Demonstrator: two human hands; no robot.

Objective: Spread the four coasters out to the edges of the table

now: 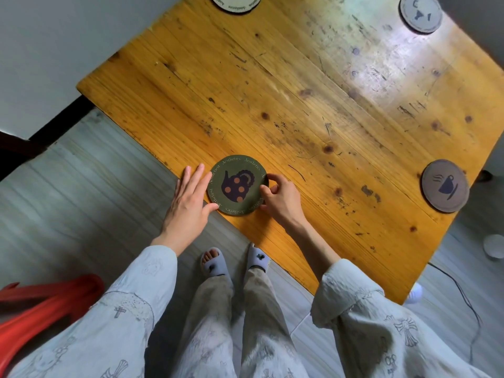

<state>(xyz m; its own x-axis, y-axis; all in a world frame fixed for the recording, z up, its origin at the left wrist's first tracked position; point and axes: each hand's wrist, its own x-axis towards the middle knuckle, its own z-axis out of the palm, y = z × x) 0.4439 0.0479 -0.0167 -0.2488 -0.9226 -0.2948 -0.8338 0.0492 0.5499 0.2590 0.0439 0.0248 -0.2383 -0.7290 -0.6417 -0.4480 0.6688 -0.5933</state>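
Observation:
A green coaster (pixel 236 185) with a teapot picture lies flat at the near edge of the wooden table (pixel 313 105). My right hand (pixel 281 199) pinches its right rim with thumb and fingertips. My left hand (pixel 188 204) is flat with fingers spread, its thumb touching the coaster's left rim at the table edge. A brown coaster (pixel 445 186) with a cup picture sits at the right edge. A grey coaster (pixel 420 13) lies at the far right corner. A white coaster (pixel 236 3), cut off by the frame, lies at the far edge.
A red plastic chair (pixel 41 309) stands at the lower left. My feet in slippers (pixel 234 261) are on the grey floor under the near table edge. A cable (pixel 463 296) runs across the floor at the right, next to a white round object (pixel 494 246).

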